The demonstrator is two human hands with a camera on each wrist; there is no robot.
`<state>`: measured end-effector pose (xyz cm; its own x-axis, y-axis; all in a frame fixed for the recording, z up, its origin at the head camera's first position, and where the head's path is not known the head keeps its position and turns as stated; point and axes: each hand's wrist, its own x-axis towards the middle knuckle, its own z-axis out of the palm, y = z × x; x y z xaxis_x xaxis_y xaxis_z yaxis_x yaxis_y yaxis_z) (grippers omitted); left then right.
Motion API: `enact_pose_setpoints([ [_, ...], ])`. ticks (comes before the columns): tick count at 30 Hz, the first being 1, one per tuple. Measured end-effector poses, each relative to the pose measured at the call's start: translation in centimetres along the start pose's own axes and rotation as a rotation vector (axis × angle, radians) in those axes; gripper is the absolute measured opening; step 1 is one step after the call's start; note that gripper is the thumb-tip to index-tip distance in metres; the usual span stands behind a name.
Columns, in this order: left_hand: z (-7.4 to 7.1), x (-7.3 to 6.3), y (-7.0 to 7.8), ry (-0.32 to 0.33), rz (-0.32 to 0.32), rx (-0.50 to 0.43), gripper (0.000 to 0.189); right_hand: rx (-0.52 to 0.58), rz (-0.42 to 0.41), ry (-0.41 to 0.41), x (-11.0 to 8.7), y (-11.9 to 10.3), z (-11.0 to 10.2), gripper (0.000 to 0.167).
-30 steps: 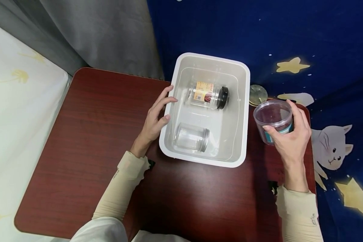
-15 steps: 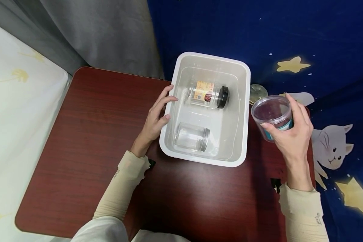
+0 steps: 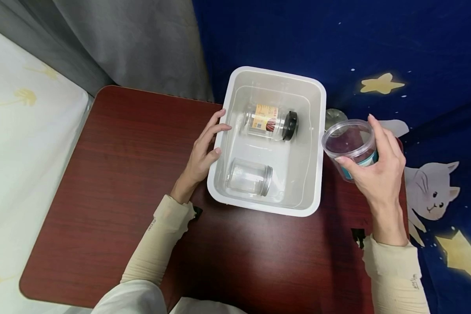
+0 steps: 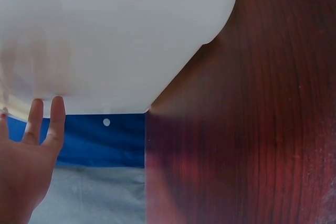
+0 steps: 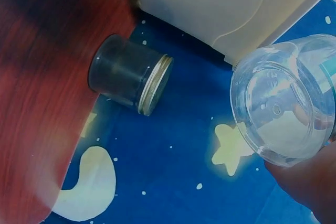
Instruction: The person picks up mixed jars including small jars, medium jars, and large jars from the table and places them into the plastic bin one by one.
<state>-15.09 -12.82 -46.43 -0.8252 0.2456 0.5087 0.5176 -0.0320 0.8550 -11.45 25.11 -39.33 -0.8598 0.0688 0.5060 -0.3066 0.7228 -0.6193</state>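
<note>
My right hand (image 3: 382,174) grips a lidless clear plastic jar (image 3: 349,146) with a teal label, thumb and fingers on opposite sides. The jar tilts to the right of the white plastic tub (image 3: 322,144), its mouth close to the tub's right rim in the head view. In the right wrist view the base of the clear jar (image 5: 275,108) faces the camera. Relaxed fingers of my left hand (image 3: 202,152) lie at the tub's left rim. Inside the tub a black-lidded jar (image 3: 264,120) with an orange label and a clear jar with a silvery lid (image 3: 247,178) lie on their sides.
Behind the held jar, a clear jar with a gold-coloured lid (image 5: 128,74) stands by the back edge of the reddish wooden table (image 3: 121,174). A blue starry curtain (image 3: 278,35) and a grey curtain (image 3: 149,48) hang behind the table.
My right hand has raised the clear jar slightly and brought it left, closer to the tub's rim. My left hand and the jars in the tub stay where they were.
</note>
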Motion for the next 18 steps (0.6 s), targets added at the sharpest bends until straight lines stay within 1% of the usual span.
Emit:
enact_pose_setpoints([
  [6,-0.1,-0.3,-0.7,0.009,0.007,-0.007,0.076,0.008,-0.031,-0.036,0.2,-0.7,0.2,0.099],
  [11,0.0,-0.5,-2.1,0.014,0.020,0.001,0.077,0.008,-0.048,-0.062,0.8,-1.4,0.7,0.103],
  [13,0.0,-0.6,-2.5,0.015,0.021,0.005,0.078,0.001,-0.056,-0.077,1.1,-1.6,0.8,0.102],
  [18,0.0,-0.6,-3.0,0.013,0.021,0.011,0.075,-0.043,-0.030,-0.098,1.6,-2.2,0.7,0.100],
])
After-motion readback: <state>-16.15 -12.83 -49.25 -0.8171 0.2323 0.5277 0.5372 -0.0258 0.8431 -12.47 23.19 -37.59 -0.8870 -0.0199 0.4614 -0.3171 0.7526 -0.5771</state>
